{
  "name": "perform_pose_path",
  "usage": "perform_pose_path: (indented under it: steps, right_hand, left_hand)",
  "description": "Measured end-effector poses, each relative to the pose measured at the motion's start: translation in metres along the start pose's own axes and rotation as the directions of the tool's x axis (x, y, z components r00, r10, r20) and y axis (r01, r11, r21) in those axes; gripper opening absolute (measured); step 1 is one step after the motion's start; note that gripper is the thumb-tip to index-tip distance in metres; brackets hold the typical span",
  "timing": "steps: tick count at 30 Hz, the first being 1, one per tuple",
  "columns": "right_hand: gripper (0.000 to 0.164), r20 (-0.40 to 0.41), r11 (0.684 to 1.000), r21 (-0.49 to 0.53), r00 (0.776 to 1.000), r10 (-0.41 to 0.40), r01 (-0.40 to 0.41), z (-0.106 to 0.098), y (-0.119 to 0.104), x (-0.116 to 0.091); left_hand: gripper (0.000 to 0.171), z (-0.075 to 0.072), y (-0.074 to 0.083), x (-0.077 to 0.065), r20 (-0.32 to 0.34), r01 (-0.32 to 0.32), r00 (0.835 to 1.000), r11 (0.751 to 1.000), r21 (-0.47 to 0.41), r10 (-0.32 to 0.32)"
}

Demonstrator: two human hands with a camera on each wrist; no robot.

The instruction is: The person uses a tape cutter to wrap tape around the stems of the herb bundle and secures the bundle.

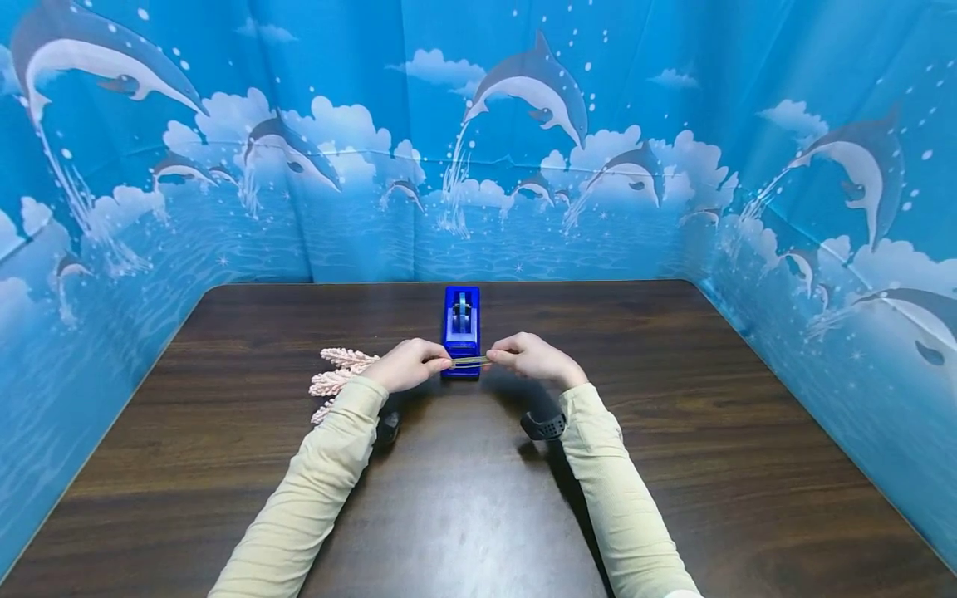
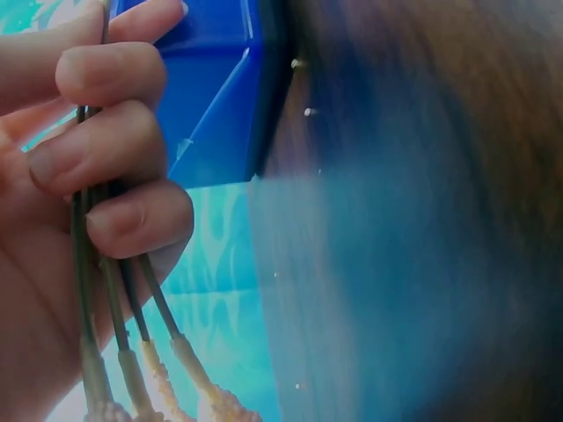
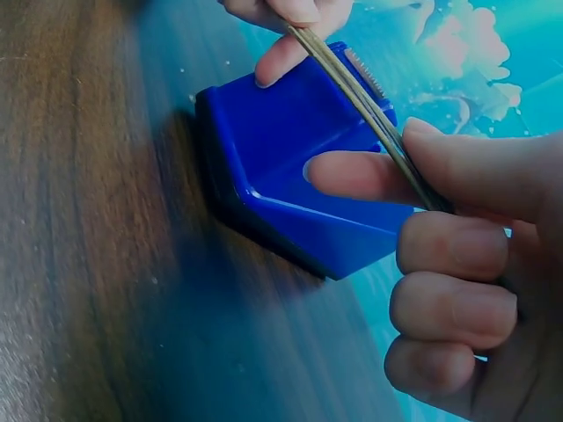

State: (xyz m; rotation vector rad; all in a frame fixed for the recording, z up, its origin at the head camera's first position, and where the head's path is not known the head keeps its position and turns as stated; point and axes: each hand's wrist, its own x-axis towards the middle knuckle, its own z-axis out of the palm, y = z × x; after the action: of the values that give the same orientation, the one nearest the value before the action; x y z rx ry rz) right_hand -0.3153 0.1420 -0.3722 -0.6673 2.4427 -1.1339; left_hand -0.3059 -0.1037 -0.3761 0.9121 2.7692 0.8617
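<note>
Several pale pink artificial flowers [image 1: 338,382] stick out to the left of my left hand [image 1: 407,364], which grips their thin green stems [image 2: 81,264]. Its fingers are curled round the bundle in the left wrist view. My right hand [image 1: 537,359] pinches the other end of the stems [image 3: 352,88] between thumb and index finger, its remaining fingers curled in. Stretched between both hands, the bundle lies level in front of a blue tape dispenser [image 1: 461,332]. The dispenser's serrated cutter [image 3: 365,72] shows behind the stems in the right wrist view.
A dark wooden table [image 1: 673,465] lies beneath both arms. Blue curtains [image 1: 351,224] printed with dolphins hang along its back and sides. A black wrist-worn device [image 1: 543,426] shows under the right wrist.
</note>
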Motion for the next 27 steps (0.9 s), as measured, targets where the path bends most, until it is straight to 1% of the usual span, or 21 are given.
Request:
perform_pose_path:
  steps: [6,9,12,13,15,16,17,18,19,20,21,22,23,25,27]
  right_hand:
    - [0.031,-0.044,0.996,-0.083,0.999,-0.026,0.022,-0.005,0.000,-0.002]
    - [0.030,-0.056,0.994,-0.108,0.998,-0.024,0.018,-0.007,0.001,-0.004]
    - [0.031,-0.073,0.991,-0.131,0.997,-0.016,0.007,-0.008,0.003,-0.005]
    - [0.030,-0.088,0.988,-0.153,0.996,-0.018,0.004,-0.007,0.003,-0.005]
    - [0.028,-0.138,0.973,-0.229,0.989,-0.052,0.019,-0.006,0.002,-0.004]
    - [0.027,-0.174,0.966,-0.259,0.982,-0.068,0.020,-0.005,0.000,-0.003]
    - [0.025,-0.221,0.956,-0.291,0.971,-0.089,0.021,-0.004,-0.002,-0.002]
    - [0.023,-0.273,0.948,-0.319,0.955,-0.112,0.020,-0.002,-0.005,0.000]
    - [0.022,-0.328,0.940,-0.342,0.935,-0.136,0.017,0.000,-0.007,0.001]
    - [0.021,-0.380,0.938,-0.345,0.913,-0.149,0.010,0.002,-0.010,0.002]
    - [0.021,-0.429,0.944,-0.329,0.892,-0.144,-0.006,0.005,-0.013,0.004]
    - [0.023,-0.464,0.949,-0.315,0.875,-0.140,-0.015,0.007,-0.017,0.007]
    - [0.025,-0.489,0.954,-0.299,0.862,-0.133,-0.023,0.010,-0.020,0.009]
    - [0.028,-0.516,0.962,-0.267,0.851,-0.097,-0.052,0.015,-0.025,0.016]
    - [0.029,-0.519,0.967,-0.241,0.853,-0.060,-0.079,0.020,-0.029,0.022]
  left_hand:
    - [0.020,0.006,0.003,0.001,-0.037,0.000,0.999,1.000,0.011,0.000]
    - [0.019,0.008,0.005,0.002,-0.059,0.002,0.998,1.000,0.022,-0.001]
    - [0.019,0.009,0.007,0.002,-0.061,0.007,0.998,1.000,0.017,-0.006]
    - [0.019,0.009,0.008,0.002,-0.057,0.010,0.998,1.000,0.016,-0.009]
    - [0.020,0.009,0.008,0.002,-0.046,0.010,0.999,1.000,0.021,-0.009]
    - [0.020,0.009,0.008,0.002,-0.039,0.007,0.999,1.000,0.024,-0.006]
    - [0.020,0.009,0.009,0.002,-0.032,0.002,1.000,1.000,0.028,-0.001]
    - [0.020,0.010,0.009,0.002,-0.023,-0.001,1.000,1.000,0.030,0.002]
    - [0.020,0.010,0.010,0.002,-0.015,-0.003,1.000,1.000,0.031,0.003]
    - [0.020,0.011,0.011,0.003,-0.008,-0.009,1.000,0.999,0.035,0.010]
    - [0.020,0.012,0.012,0.003,0.002,-0.009,1.000,0.999,0.034,0.009]
    - [0.020,0.013,0.013,0.002,0.007,-0.005,1.000,0.999,0.032,0.004]
    - [0.020,0.013,0.014,0.002,0.012,0.001,1.000,1.000,0.029,-0.001]
    - [0.021,0.014,0.016,0.001,0.014,0.007,1.000,0.999,0.036,-0.007]
    - [0.021,0.015,0.018,0.000,0.009,0.020,1.000,0.999,0.038,-0.020]
